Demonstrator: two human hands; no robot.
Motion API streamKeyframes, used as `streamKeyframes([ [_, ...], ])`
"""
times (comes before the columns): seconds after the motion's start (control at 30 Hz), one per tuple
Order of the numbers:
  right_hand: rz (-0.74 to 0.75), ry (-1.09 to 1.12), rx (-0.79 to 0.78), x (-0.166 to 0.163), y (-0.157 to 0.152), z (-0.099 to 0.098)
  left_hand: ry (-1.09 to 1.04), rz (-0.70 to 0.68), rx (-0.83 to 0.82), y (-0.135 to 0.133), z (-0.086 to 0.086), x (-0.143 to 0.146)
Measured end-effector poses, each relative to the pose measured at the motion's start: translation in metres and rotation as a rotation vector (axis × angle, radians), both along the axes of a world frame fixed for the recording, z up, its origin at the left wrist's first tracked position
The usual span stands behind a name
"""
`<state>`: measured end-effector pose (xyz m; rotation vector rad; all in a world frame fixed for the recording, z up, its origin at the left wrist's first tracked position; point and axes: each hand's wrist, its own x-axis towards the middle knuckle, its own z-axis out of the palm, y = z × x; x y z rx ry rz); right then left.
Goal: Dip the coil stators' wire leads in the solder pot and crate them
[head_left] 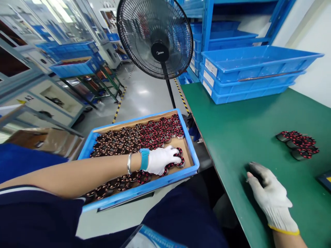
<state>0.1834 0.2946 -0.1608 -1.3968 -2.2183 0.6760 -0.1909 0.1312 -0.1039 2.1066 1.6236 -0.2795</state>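
Observation:
My left hand (161,159), in a white glove, reaches into the blue crate (192,156). Its fingers are closed round motor stators (181,162) with red-marked copper windings, at the crate's right end. Rows of similar stators (119,140) fill much of the crate, which has a cardboard lining. On the green table, my right hand (269,191), gloved in white with a yellow cuff, rests with thumb and fingers apart and nothing visible between them. Beyond it sits a small cluster of stators (298,143) on the tabletop.
A black standing fan (160,51) rises behind the crate. Stacked blue trays (256,74) stand at the far end of the green table (248,124). To the left are a trolley with blue crates (74,67) and machines. A dark object (326,181) lies at the right edge.

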Motion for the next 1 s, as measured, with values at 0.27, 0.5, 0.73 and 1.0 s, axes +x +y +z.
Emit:
streamKeyframes([
  [0.27, -0.010, -0.010, 0.005, -0.001, -0.001, 0.000, -0.027, 0.034, -0.046, 0.002, 0.000, -0.001],
  [0.5, -0.016, -0.027, 0.019, -0.003, -0.003, 0.004, -0.126, 0.034, -0.026, 0.002, 0.008, -0.007],
  [0.73, -0.018, -0.073, 0.051, -0.006, -0.007, 0.008, -0.278, 0.089, -0.025, 0.005, 0.031, -0.018],
  [1.0, 0.042, -0.061, 0.076, -0.005, -0.008, 0.008, -0.799, 0.727, -0.077, 0.032, 0.054, -0.025],
])
